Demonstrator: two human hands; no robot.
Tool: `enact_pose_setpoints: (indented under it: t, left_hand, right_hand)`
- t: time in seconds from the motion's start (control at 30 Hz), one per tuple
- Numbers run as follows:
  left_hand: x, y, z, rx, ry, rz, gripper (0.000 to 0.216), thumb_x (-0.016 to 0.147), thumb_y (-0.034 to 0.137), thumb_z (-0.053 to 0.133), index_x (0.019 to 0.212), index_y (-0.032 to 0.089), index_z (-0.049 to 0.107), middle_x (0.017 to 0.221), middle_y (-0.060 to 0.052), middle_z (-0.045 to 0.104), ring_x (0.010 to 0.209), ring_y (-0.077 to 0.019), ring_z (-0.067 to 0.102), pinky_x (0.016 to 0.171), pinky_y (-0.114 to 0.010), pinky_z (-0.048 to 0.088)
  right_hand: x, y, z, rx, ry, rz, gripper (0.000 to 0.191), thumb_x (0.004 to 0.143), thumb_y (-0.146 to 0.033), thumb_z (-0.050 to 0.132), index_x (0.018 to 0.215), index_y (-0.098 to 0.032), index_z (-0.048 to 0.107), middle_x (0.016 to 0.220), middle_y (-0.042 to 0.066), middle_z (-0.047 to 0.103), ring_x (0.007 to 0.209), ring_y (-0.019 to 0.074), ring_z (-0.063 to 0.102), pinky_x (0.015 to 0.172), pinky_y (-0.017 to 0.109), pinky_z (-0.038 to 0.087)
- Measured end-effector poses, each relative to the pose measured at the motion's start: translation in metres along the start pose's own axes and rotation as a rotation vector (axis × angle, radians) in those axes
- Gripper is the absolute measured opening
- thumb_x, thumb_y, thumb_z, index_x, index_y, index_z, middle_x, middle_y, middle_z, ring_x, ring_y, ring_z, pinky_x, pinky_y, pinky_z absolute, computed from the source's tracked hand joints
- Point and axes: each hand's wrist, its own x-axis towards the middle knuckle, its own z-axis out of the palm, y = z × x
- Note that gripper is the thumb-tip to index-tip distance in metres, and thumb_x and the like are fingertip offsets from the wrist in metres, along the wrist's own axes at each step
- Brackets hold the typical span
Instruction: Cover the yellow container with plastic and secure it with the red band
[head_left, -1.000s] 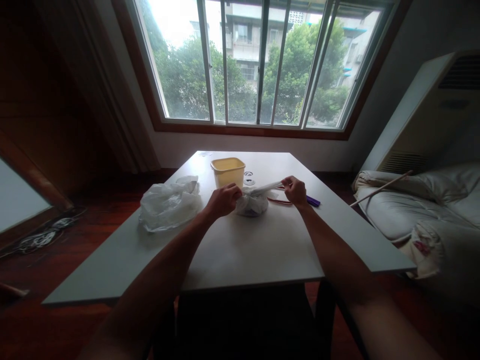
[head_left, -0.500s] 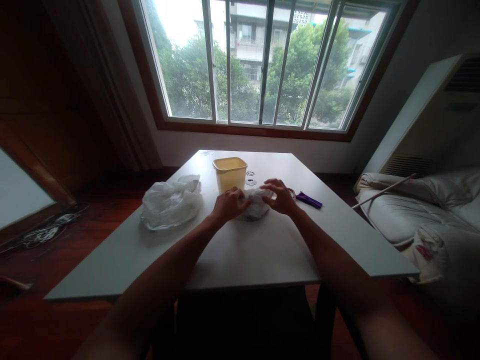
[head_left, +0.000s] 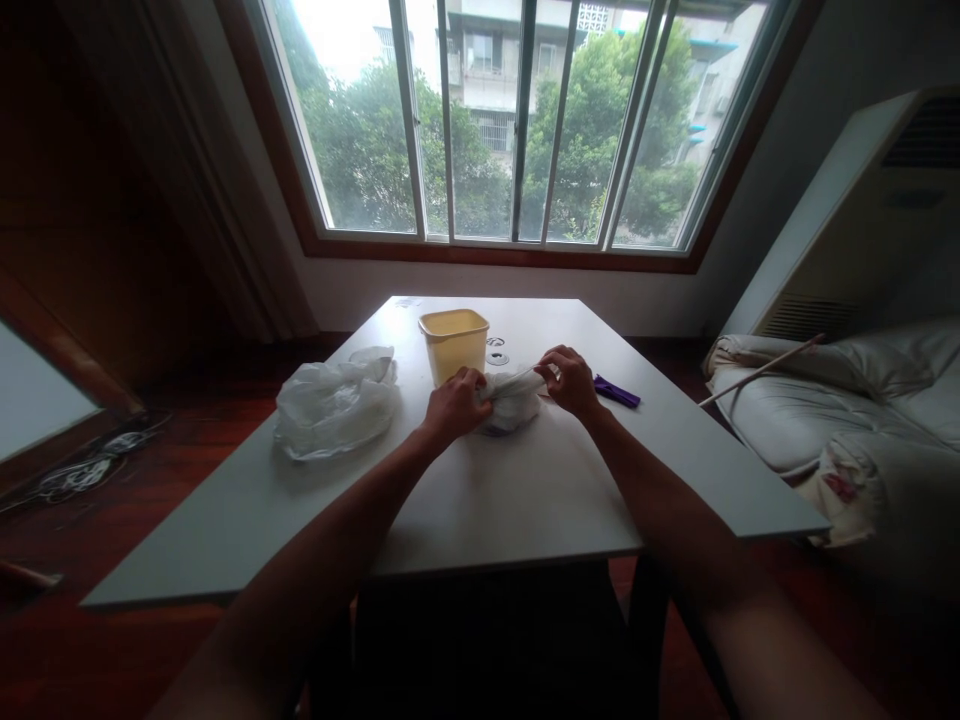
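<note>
A small whitish plastic bag (head_left: 514,408) with something darker at its bottom rests on the table in front of me. My left hand (head_left: 456,405) is closed on the bag's left edge, and my right hand (head_left: 568,380) pinches its upper right edge, so the top is drawn taut between them. What lies inside the bag cannot be made out. Just behind my left hand stands a yellow plastic bin (head_left: 454,345), upright. Right of my right hand lies a purple item (head_left: 617,391), narrow and flat, too small to name.
A larger crumpled clear plastic bag (head_left: 337,405) sits on the left of the white table (head_left: 510,510). Near the bin is a round dark-and-white mark or disc (head_left: 497,358). A padded seat (head_left: 780,400) with a thin stick (head_left: 765,370) stands at the right.
My right hand has gone from loosely spread fingers over the bag to a pinch on its edge, pulling it up and right. My left hand stays on the bag. The view has shifted slightly.
</note>
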Motion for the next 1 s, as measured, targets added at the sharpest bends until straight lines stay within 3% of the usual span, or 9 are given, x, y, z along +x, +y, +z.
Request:
enact_pose_setpoints:
  t: [0.27,0.5,0.6,0.77,1.0]
  left_hand:
    - [0.000,-0.002,-0.004,0.084,-0.115,-0.090,0.043,0.073,0.021,0.062,0.116,0.023,0.054,0.123,-0.008,0.063,0.096,-0.0271,0.067,0.073,-0.034,0.050]
    - [0.002,-0.006,-0.014,0.055,-0.079,-0.135,0.049,0.073,0.016,0.059,0.121,0.024,0.053,0.126,-0.008,0.062,0.106,-0.0277,0.065,0.077,-0.035,0.051]
    - [0.004,-0.009,-0.024,0.039,-0.038,-0.147,0.048,0.071,0.012,0.057,0.117,0.024,0.055,0.122,-0.007,0.064,0.107,-0.0268,0.064,0.076,-0.033,0.050]
    - [0.007,-0.016,-0.039,0.045,-0.079,-0.190,0.033,0.071,0.013,0.056,0.101,0.026,0.063,0.102,-0.003,0.072,0.088,-0.0237,0.067,0.069,-0.031,0.046]
    - [0.010,-0.026,-0.041,0.112,-0.139,-0.223,0.034,0.066,0.014,0.059,0.095,0.027,0.069,0.094,-0.003,0.073,0.082,-0.0244,0.066,0.066,-0.030,0.045]
  right_hand:
    - [0.003,0.025,-0.006,-0.029,0.112,0.081,0.017,0.091,-0.031,0.060,0.086,-0.018,0.069,0.087,0.008,0.070,0.078,0.0216,0.063,0.074,0.032,0.048]
    - [0.002,0.055,-0.005,-0.070,0.157,0.190,0.019,0.089,-0.034,0.059,0.086,-0.018,0.069,0.088,0.008,0.073,0.076,0.0220,0.064,0.072,0.032,0.047]
    - [0.002,0.064,-0.006,-0.102,0.162,0.254,0.020,0.089,-0.035,0.059,0.086,-0.018,0.070,0.088,0.009,0.074,0.076,0.0224,0.065,0.072,0.032,0.046]
    - [0.002,0.078,-0.012,-0.137,0.146,0.364,0.022,0.087,-0.038,0.060,0.086,-0.019,0.071,0.084,0.008,0.074,0.075,0.0231,0.065,0.069,0.032,0.045]
    - [-0.001,0.093,-0.021,-0.199,0.163,0.508,0.021,0.083,-0.037,0.062,0.087,-0.019,0.072,0.086,0.011,0.075,0.078,0.0246,0.066,0.072,0.033,0.047]
